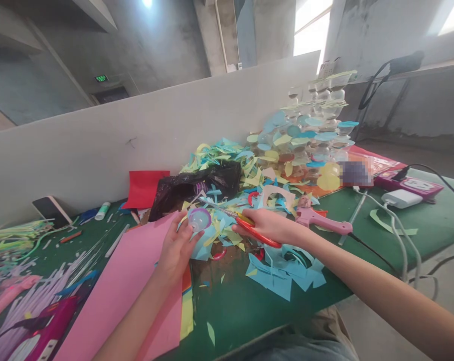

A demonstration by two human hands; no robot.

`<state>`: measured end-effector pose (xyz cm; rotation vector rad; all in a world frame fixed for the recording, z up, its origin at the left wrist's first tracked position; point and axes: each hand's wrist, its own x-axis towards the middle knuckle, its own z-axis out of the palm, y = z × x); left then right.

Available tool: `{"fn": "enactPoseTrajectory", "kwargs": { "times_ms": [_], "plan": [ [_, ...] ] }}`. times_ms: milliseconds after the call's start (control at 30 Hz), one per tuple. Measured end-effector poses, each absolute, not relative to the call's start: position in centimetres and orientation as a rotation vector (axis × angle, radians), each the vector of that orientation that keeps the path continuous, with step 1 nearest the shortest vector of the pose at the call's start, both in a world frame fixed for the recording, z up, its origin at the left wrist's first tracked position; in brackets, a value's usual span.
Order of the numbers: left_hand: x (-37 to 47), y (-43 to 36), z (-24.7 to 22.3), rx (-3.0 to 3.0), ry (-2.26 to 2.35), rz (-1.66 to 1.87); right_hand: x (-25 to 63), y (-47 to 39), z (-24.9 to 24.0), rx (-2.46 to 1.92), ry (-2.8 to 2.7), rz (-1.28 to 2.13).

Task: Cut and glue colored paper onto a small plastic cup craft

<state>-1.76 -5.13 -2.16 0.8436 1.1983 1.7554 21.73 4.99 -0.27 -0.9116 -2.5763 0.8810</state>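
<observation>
I have my left hand (pixel 177 246) curled partway around a small clear cup (pixel 199 220), purple at the rim, near the far corner of the pink sheet (pixel 125 286). My right hand (pixel 266 225) is wrapped around the red-handled scissors (pixel 260 236), its fingers closed over the handles; how far the blades part, I can't quite make out. Paper scraps (pixel 274 281) and a pink glue gun (pixel 326 221) lie on the green table (pixel 234 321)

A smartphone (pixel 52 211) stands tilted by the partition (pixel 80 160), at the far edge of the bench (pixel 227 306) (a glue stick (pixel 103 210) lies near). Toward the right edge, a magenta power strip (pixel 422 186) carries a black plug (pixel 401 174) beside a white adapter (pixel 403 199); above the partition an exit sign (pixel 101 78) glows.
</observation>
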Motion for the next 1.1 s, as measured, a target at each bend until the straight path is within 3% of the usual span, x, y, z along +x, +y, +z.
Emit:
{"fn": "enactPoseTrajectory", "kwargs": {
  "times_ms": [1100],
  "plan": [
    [-1.47, -5.40, -2.19, 1.003, 1.292, 1.771, 21.88, 5.14, -0.39, -0.948, -2.579, 0.831]
  ]
}}
